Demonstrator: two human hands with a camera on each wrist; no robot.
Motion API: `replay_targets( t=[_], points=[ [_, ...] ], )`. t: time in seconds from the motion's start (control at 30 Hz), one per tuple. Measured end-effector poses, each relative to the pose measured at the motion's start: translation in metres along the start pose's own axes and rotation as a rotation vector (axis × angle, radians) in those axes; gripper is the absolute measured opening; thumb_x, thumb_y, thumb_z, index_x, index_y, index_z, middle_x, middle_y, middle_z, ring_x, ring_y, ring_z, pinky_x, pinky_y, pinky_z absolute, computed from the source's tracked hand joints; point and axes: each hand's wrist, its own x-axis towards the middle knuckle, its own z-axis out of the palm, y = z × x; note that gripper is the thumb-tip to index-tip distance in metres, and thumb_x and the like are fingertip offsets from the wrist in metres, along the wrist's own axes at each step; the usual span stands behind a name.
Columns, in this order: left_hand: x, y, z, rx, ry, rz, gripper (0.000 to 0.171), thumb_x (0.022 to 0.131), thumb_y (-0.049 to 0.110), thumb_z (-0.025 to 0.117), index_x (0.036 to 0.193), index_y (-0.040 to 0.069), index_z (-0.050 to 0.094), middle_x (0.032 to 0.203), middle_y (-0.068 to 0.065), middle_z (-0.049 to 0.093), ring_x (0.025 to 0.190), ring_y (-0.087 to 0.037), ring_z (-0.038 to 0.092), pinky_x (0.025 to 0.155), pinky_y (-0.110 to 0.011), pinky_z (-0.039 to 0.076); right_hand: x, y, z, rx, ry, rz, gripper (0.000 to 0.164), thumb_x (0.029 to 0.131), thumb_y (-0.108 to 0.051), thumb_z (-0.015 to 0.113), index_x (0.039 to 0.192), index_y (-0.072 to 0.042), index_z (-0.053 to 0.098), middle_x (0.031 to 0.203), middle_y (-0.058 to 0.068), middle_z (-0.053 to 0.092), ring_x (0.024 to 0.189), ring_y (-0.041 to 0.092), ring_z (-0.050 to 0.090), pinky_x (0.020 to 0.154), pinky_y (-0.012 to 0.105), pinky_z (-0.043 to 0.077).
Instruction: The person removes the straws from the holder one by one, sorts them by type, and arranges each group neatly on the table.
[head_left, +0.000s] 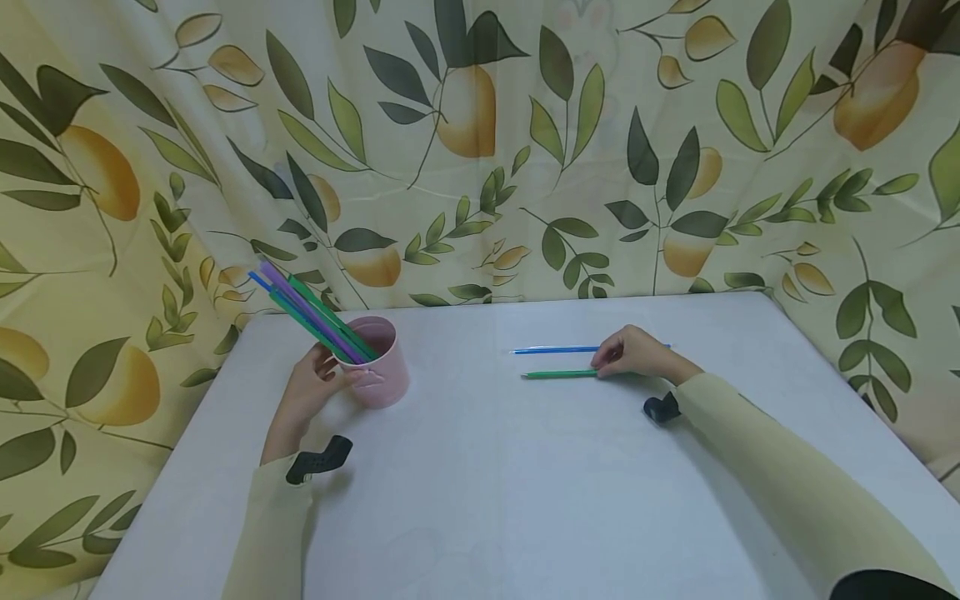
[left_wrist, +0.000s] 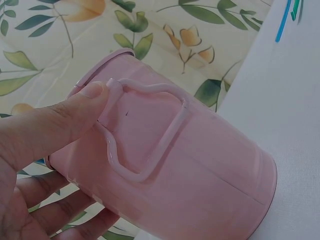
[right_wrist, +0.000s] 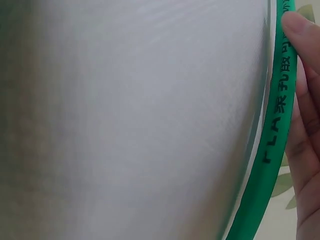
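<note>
On the left of the head view, my left hand [head_left: 306, 396] grips a pink metal pail [head_left: 386, 379] at its rim. The thumb presses by the wire handle [left_wrist: 175, 120] and the fingers [left_wrist: 65, 207] curl round the side. Several straws [head_left: 300, 308], green, purple and blue, lean out of the pail to the left. Over on the right, my right hand [head_left: 636, 352] pinches a green straw [head_left: 558, 374] between thumb and fingers. Dark printed characters run along this straw in the right wrist view. Just behind lies a blue straw [head_left: 551, 350], partly hidden by the right hand.
A white table [head_left: 465, 483] lies under both hands. Behind it and to its sides hangs a cloth [head_left: 480, 208] with fruit and leaf prints. Dark wrist-worn pieces [head_left: 318, 460] stick out from the sleeves.
</note>
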Motion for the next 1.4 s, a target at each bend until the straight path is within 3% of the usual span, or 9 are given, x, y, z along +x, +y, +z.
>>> replay_targets(
  t=[0.27, 0.6, 1.0, 1.2, 1.4],
  points=[
    [-0.001, 0.002, -0.001, 0.008, 0.006, 0.007, 0.086, 0.082, 0.029, 0.072, 0.148, 0.007, 0.022, 0.155, -0.015, 0.025, 0.142, -0.035, 0.026, 0.117, -0.048, 0.026, 0.000, -0.001, 0.000, 0.027, -0.014, -0.011, 0.019, 0.074, -0.008, 0.077, 0.091, 0.000, 0.073, 0.089, 0.012, 0.073, 0.072, 0.006, 0.060, 0.067, 0.014, 0.052],
    [-0.001, -0.001, 0.000, 0.002, 0.009, -0.007, 0.087, 0.081, 0.036, 0.073, 0.148, 0.010, 0.024, 0.155, -0.013, 0.026, 0.142, -0.034, 0.026, 0.117, -0.047, 0.026, 0.001, 0.007, 0.000, 0.070, -0.034, -0.011, 0.023, 0.073, -0.010, 0.078, 0.094, -0.001, 0.072, 0.091, 0.010, 0.073, 0.074, 0.006, 0.062, 0.070, 0.015, 0.053],
    [-0.002, -0.001, 0.000, 0.005, 0.006, -0.020, 0.089, 0.080, 0.038, 0.073, 0.149, 0.012, 0.023, 0.155, -0.011, 0.025, 0.143, -0.033, 0.025, 0.117, -0.047, 0.027, -0.006, 0.013, -0.006, 0.235, -0.036, -0.039, 0.045, 0.076, -0.012, 0.076, 0.115, 0.007, 0.061, 0.105, 0.018, 0.070, 0.088, 0.007, 0.069, 0.078, 0.019, 0.056],
    [-0.001, -0.002, -0.001, 0.009, 0.003, -0.027, 0.090, 0.079, 0.042, 0.072, 0.149, 0.013, 0.023, 0.156, -0.010, 0.025, 0.143, -0.032, 0.025, 0.117, -0.048, 0.026, -0.009, 0.005, -0.012, 0.240, -0.010, -0.020, 0.050, 0.077, -0.016, 0.076, 0.120, 0.004, 0.059, 0.108, 0.019, 0.069, 0.090, 0.005, 0.068, 0.081, 0.014, 0.054],
    [-0.002, 0.002, -0.001, -0.016, -0.004, -0.007, 0.088, 0.081, 0.035, 0.073, 0.148, 0.011, 0.023, 0.155, -0.012, 0.025, 0.142, -0.033, 0.025, 0.117, -0.047, 0.025, -0.009, -0.014, -0.021, 0.245, 0.043, -0.044, 0.051, 0.081, -0.019, 0.074, 0.122, 0.006, 0.057, 0.112, 0.024, 0.066, 0.091, 0.008, 0.069, 0.081, 0.011, 0.051]
  ],
)
